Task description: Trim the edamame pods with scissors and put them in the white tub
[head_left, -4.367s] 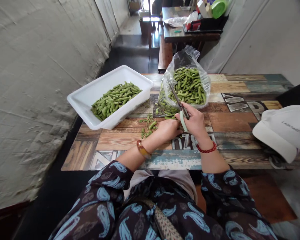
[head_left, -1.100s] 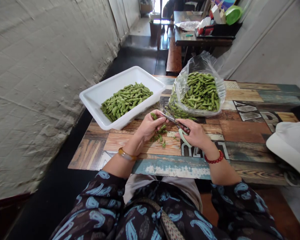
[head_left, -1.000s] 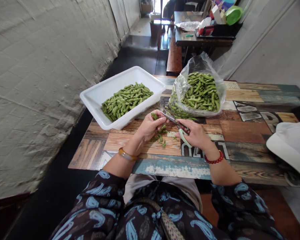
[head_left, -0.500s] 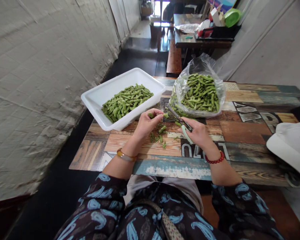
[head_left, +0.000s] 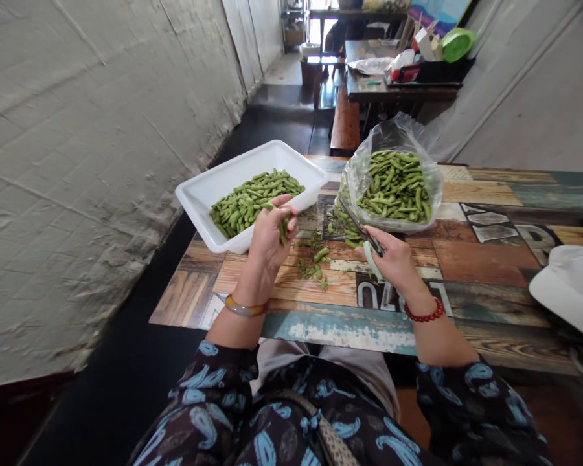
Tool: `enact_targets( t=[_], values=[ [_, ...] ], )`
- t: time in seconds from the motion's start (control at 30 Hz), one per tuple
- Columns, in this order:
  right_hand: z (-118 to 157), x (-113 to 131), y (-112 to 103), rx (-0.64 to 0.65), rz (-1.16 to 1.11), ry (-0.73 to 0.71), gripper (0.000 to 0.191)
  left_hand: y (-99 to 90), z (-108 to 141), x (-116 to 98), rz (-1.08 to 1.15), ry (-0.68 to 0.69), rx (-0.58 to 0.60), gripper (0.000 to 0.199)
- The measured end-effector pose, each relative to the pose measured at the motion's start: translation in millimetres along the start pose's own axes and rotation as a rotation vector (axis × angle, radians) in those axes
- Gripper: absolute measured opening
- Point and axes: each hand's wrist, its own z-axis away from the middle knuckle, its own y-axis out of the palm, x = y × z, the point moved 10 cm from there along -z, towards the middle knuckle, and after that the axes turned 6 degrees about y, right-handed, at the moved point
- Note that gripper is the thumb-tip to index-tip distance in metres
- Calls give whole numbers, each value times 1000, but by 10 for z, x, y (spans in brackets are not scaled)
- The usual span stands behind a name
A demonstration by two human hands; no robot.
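Observation:
My left hand (head_left: 273, 232) is closed around green edamame pods (head_left: 284, 228), just above the near right edge of a white plastic tub (head_left: 197, 217). Inside that tub lies a heap of trimmed edamame (head_left: 252, 197). In my right hand (head_left: 391, 255) are scissors (head_left: 369, 249) with pale green handles, their blades pointing up and left. The blade tips reach toward a clear plastic bag (head_left: 350, 184) full of edamame pods (head_left: 398, 188). Cut stems and a few loose pods (head_left: 321, 255) lie on the table between my hands.
The patchwork wooden table (head_left: 476, 259) spreads under everything. A white cap (head_left: 571, 288) sits at its right end. A rough white wall (head_left: 102, 162) runs along the left. Behind are a wooden bench (head_left: 344, 123) and another table (head_left: 364, 48) with a green plastic item (head_left: 458, 45).
My left hand has moved away from the scissors, left and up toward the tub, turning with pods in its fingers. My right hand keeps the scissors. The whole view has shifted slightly.

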Motion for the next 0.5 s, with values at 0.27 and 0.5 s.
enact_targets(
  t=[0.27, 0.5],
  values=[
    [18, 144, 67, 80, 22, -91, 47, 438, 296, 583, -14, -365, 453, 34],
    [45, 237, 127, 172, 46, -143, 49, 449, 326, 670, -177, -300, 544, 31]
  ],
)
